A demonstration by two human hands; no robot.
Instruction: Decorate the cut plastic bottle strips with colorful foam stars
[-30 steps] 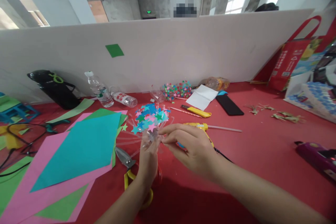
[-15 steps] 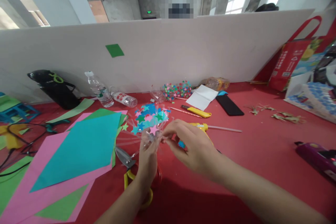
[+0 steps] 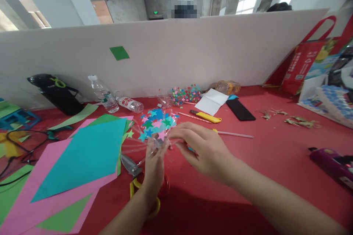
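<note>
My left hand (image 3: 154, 163) is closed around the base of a clear plastic piece cut into strips (image 3: 135, 149), which splay outward. Blue, pink and green paper stars (image 3: 158, 123) cover its upper part, and one pink star (image 3: 161, 135) sits just above my left fingers. My right hand (image 3: 202, 148) reaches in from the right, its curved fingertips and thumb at a clear strip on that side. Below the strips, beside my left wrist, lie scissors with yellow handles (image 3: 132, 187). Partly hidden behind my right hand is a glue gun with its clear stick (image 3: 235, 134).
Coloured paper sheets (image 3: 82, 161) cover the left of the red table. Plastic bottles (image 3: 103, 93) and a black flask (image 3: 56, 93) stand or lie along the white partition (image 3: 193, 51). Further right are a yellow cutter (image 3: 206, 116), a black phone (image 3: 240, 109) and a purple tool (image 3: 331, 165).
My right hand has shifted slightly left and up, and its fingers have parted a little, covering more of the glue gun. My left hand keeps its hold on the plastic piece.
</note>
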